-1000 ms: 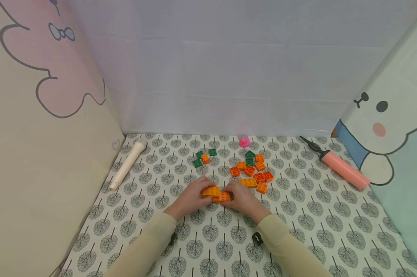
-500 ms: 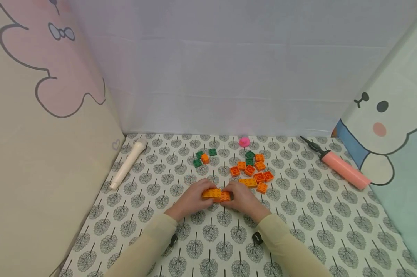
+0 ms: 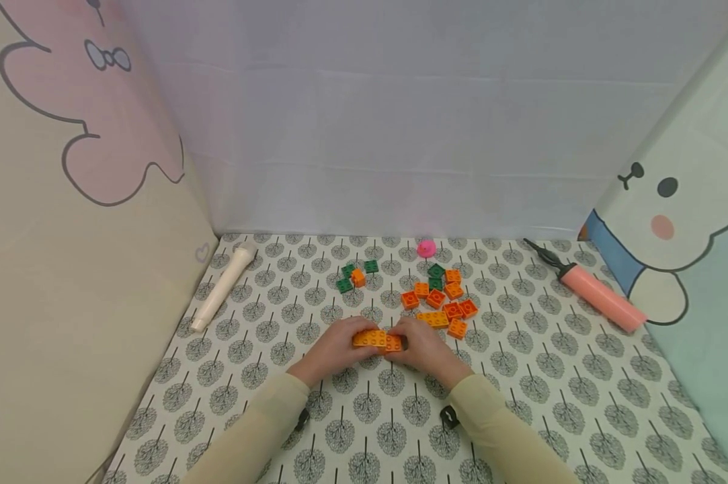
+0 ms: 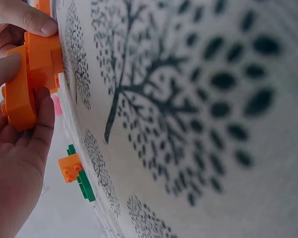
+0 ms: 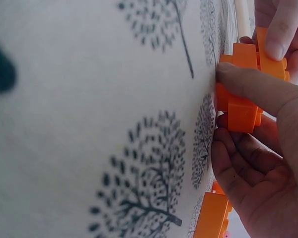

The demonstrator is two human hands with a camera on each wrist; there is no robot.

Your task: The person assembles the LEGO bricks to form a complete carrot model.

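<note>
My left hand [image 3: 335,344] pinches a long yellow-orange building brick [image 3: 370,338], its thumb on one side and fingers on the other. Below it, close over the patterned cloth, are joined orange bricks [image 3: 393,343] gripped by my right hand [image 3: 427,346]. In the left wrist view the long brick [image 4: 21,96] sits tilted against the orange bricks [image 4: 43,62], covering part of their studs. From the right wrist, my right thumb presses the side of the orange bricks [image 5: 242,116], its fingers curled beneath. The far ends of the bricks are hidden by my hands.
Loose orange bricks [image 3: 435,298] and a long yellow-orange brick [image 3: 433,319] lie right of centre. Green bricks [image 3: 344,286] with an orange one [image 3: 357,277] lie farther back. A pink duck [image 3: 426,248], white microphone-like stick [image 3: 224,286] and pink pump [image 3: 602,296] lie farther out.
The long brick in my left hand has shifted slightly right and covers more of the orange bricks, its near end now tilted. My right hand stays nearly still.
</note>
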